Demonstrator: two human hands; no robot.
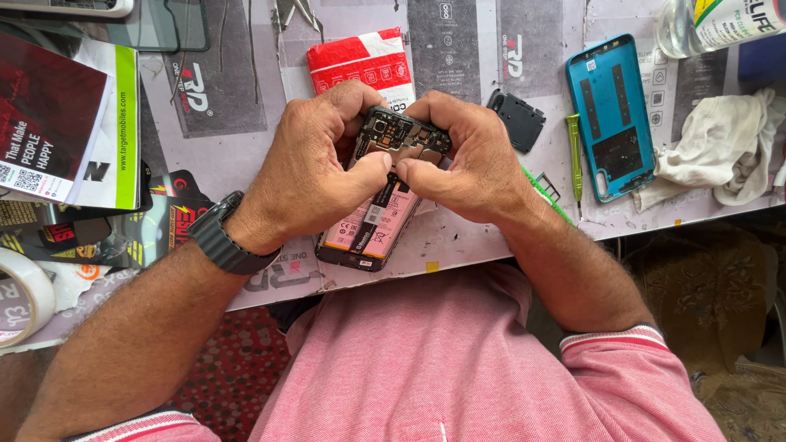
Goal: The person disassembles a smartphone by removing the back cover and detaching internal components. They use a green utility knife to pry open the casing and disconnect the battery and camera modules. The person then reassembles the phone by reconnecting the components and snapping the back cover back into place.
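Observation:
An opened smartphone [372, 221] with its back removed shows a pink-labelled battery and a bare circuit board at the top. My left hand [315, 168] grips its left side, thumb pressed on the middle. My right hand [463, 160] grips the right side, thumb tip meeting the left thumb over the battery's upper end. Both sets of fingers curl round the top edge. A dark watch sits on my left wrist [221, 237].
A teal back cover [612, 115] lies at the right beside a green screwdriver [575, 155] and a small black plastic part [517, 119]. A white cloth [725, 147], a red-and-white packet [360, 59], a tape roll [24, 295] and a booklet [70, 123] surround the mat.

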